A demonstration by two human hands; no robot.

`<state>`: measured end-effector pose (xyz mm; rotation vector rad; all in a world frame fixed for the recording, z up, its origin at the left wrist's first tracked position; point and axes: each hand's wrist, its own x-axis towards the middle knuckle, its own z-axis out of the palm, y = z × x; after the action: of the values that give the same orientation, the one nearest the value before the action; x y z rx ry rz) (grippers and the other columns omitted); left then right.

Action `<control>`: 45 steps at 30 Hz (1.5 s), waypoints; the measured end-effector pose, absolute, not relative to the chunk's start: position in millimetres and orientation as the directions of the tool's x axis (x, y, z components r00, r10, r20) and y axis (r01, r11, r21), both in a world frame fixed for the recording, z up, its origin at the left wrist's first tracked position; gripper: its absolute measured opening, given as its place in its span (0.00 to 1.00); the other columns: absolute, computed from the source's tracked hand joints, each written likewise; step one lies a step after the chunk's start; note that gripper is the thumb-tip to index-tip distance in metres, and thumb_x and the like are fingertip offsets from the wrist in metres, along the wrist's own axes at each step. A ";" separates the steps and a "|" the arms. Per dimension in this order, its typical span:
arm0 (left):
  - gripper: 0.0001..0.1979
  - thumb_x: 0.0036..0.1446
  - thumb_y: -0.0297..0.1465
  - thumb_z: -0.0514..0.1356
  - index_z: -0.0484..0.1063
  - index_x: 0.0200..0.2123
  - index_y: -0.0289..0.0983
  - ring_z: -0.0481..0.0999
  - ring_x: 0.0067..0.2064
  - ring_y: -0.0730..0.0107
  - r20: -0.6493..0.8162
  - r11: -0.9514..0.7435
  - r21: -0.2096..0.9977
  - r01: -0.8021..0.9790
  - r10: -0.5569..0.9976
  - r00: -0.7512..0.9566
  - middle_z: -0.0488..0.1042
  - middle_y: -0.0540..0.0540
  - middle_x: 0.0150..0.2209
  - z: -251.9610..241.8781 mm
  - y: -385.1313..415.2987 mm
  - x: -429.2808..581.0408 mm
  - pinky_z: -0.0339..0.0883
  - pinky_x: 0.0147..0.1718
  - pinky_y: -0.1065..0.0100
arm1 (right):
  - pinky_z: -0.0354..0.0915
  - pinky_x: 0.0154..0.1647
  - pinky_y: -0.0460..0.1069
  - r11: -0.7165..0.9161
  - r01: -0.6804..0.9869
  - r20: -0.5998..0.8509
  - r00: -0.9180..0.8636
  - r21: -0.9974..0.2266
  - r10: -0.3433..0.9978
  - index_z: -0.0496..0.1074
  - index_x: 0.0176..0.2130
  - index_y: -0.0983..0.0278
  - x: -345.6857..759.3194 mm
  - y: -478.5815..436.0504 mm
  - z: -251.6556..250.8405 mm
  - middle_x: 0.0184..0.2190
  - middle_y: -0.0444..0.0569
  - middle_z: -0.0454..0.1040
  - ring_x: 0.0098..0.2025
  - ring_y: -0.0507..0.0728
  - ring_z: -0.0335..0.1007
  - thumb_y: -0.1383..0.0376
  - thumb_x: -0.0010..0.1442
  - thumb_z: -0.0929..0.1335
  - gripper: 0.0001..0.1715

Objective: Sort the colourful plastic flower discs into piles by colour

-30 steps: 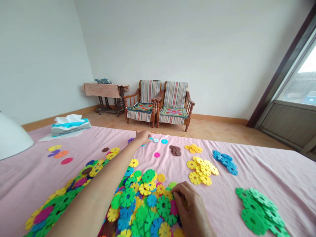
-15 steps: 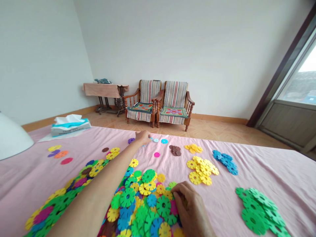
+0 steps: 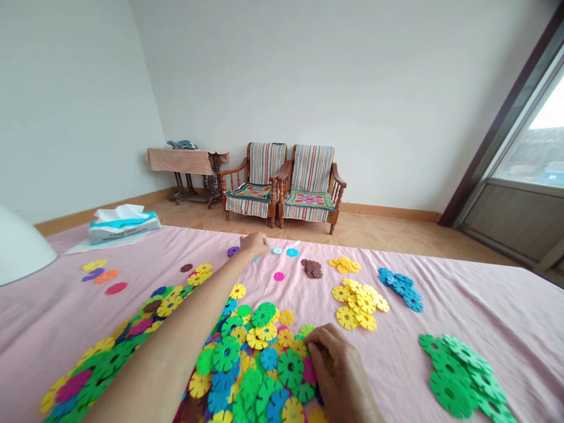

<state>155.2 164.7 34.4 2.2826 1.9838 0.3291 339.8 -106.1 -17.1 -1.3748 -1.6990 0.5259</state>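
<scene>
My left hand point(image 3: 254, 245) reaches across to the table's far edge, its fingers bent together beside a purple disc point(image 3: 233, 251) and a pale blue disc point(image 3: 277, 251); what it holds, if anything, is hidden. Under that forearm lies a big mixed heap of notched plastic discs point(image 3: 249, 352). At the heap's right edge rests my right hand point(image 3: 337, 367), fingers curled down beside green and yellow discs; its fingertips are partly hidden. Sorted piles lie to the right: brown point(image 3: 312, 269), yellow point(image 3: 361, 302), blue point(image 3: 402, 288) and green point(image 3: 467, 376).
A tissue box point(image 3: 124, 224) stands on the pink cloth point(image 3: 458, 294) at the far left, near a white rounded object point(image 3: 22, 249). Several loose discs lie below the box. Beyond the table are two wooden chairs point(image 3: 308, 176) and a cloth-covered sewing table point(image 3: 180, 160).
The whole view has shifted slightly, so things appear a little further left. Both hands hold nearly the same places over the table.
</scene>
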 end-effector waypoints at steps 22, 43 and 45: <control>0.14 0.62 0.34 0.58 0.68 0.50 0.36 0.73 0.47 0.62 0.020 -0.226 0.308 0.924 0.973 0.231 0.70 0.43 0.50 29.3 171.3 149.0 0.70 0.44 0.57 | 0.59 0.31 0.44 0.310 0.566 0.366 -0.016 -0.764 0.930 0.71 0.30 0.62 339.7 -104.2 -20.7 0.28 0.46 0.70 0.32 0.52 0.68 0.67 0.62 0.61 0.12; 0.14 0.62 0.34 0.58 0.68 0.50 0.36 0.73 0.47 0.62 0.069 -0.152 0.317 0.936 0.988 0.138 0.70 0.43 0.49 25.0 174.6 153.1 0.70 0.43 0.58 | 0.60 0.31 0.43 0.322 0.568 0.383 -0.013 -0.758 0.924 0.70 0.29 0.62 339.6 -103.7 -17.8 0.28 0.46 0.70 0.31 0.52 0.68 0.68 0.62 0.61 0.12; 0.15 0.62 0.35 0.58 0.67 0.50 0.36 0.73 0.47 0.61 0.102 -0.141 0.345 0.928 0.988 0.112 0.70 0.43 0.49 28.6 175.9 150.7 0.70 0.43 0.57 | 0.60 0.30 0.43 0.321 0.569 0.385 -0.009 -0.757 0.923 0.71 0.29 0.63 339.6 -103.6 -16.1 0.28 0.46 0.71 0.31 0.52 0.68 0.68 0.62 0.61 0.12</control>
<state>150.7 175.9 28.6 2.1884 1.9184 0.4577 339.6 -103.6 -16.1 -1.3575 -1.6903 0.4959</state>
